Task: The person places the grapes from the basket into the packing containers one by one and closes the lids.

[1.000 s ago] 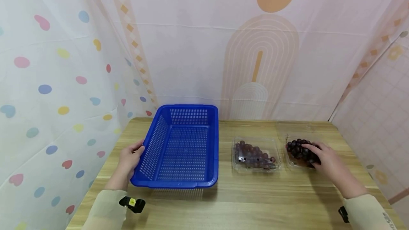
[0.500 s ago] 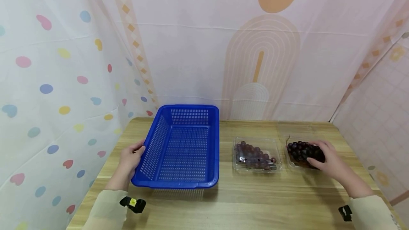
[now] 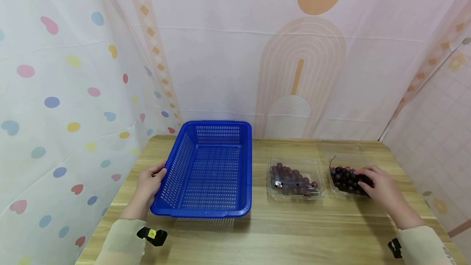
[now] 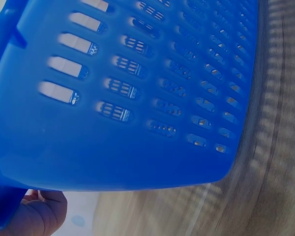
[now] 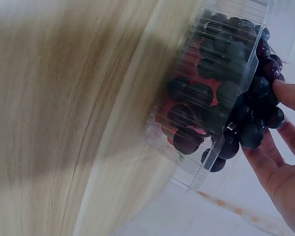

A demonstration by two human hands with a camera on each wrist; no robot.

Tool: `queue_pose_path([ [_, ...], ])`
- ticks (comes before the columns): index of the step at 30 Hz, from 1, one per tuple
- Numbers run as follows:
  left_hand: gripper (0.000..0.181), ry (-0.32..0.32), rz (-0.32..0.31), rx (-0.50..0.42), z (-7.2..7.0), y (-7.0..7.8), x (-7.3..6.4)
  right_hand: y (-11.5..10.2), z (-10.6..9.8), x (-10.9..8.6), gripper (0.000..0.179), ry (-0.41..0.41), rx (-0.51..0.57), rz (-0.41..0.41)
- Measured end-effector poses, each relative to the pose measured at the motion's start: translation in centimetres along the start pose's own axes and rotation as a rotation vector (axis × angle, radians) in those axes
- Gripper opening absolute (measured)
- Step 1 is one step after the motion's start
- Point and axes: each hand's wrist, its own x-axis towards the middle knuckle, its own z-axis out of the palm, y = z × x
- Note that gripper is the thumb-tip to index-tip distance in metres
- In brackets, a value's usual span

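Note:
My left hand (image 3: pixel 149 181) grips the left rim of a blue perforated plastic basket (image 3: pixel 249 167). The basket is tilted above the table, and its shadow falls beneath its near edge. In the left wrist view the slotted outer wall of the basket (image 4: pixel 113 157) hides most of that hand. Over on the right, my right hand (image 3: pixel 379 185) holds the right end of a bunch of dark grapes (image 3: pixel 344 179) between thumb and fingers. The bunch (image 5: pixel 250 110) bulges above the rim of an open clear plastic box (image 5: pixel 160 140), partly inside it.
A second clear plastic box (image 3: pixel 312 167), closed, holds reddish grapes (image 3: pixel 292 175) and stands between the basket and the open box. The open box's lid (image 3: pixel 340 146) lies back toward the curtain (image 3: pixel 220 72) behind the wooden table (image 3: pixel 287 232).
My right hand has moved from lying over the grapes to their right end, with its fingers round them, and the bunch has shifted slightly. The left hand and basket stay put.

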Motion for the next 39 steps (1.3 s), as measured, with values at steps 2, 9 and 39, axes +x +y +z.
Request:
queue_pose_path([
  [2,0.043,0.001,-0.002,0.0,0.0,0.0,0.0,0.1,0.1,-0.1,0.023,-0.02,-0.02,-0.007],
  [9,0.044,-0.001,-0.005,0.003,0.0,0.0,0.1,0.2,0.3,0.0,0.021,-0.051,-0.035,-0.024],
  [39,0.044,-0.007,-0.006,0.017,0.0,-0.1,0.1,1.4,1.1,-1.2,0.032,0.032,0.0,-0.175],
])
